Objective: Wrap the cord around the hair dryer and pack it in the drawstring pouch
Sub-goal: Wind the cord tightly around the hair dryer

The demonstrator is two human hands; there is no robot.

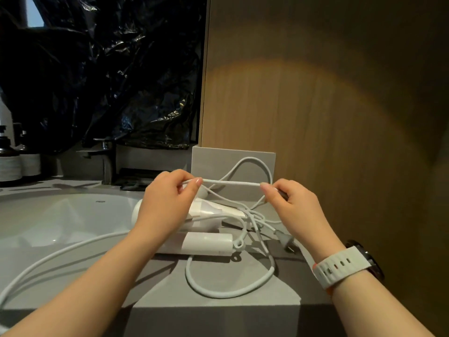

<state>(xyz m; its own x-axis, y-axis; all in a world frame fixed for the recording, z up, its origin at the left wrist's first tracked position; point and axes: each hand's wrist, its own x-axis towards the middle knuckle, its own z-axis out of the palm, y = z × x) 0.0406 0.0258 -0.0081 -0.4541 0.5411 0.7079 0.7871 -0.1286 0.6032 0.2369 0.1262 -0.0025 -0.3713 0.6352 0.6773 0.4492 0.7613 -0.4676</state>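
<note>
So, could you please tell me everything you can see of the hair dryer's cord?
The cord is white, round and smooth, plastic-looking. It lies loose and tangled on the grey counter around the hair dryer, not yet wrapped. The left hand and right hand pinch a stretch taut between them above the dryer. One loop lies in front; the plug rests at right.

The left hand (167, 203) covers the hair dryer (207, 241) at its middle. The cord (230, 183) runs off the left edge. That edge cuts the bottles (9, 161). Lettering on the sink (60, 215): too small to read.
</note>
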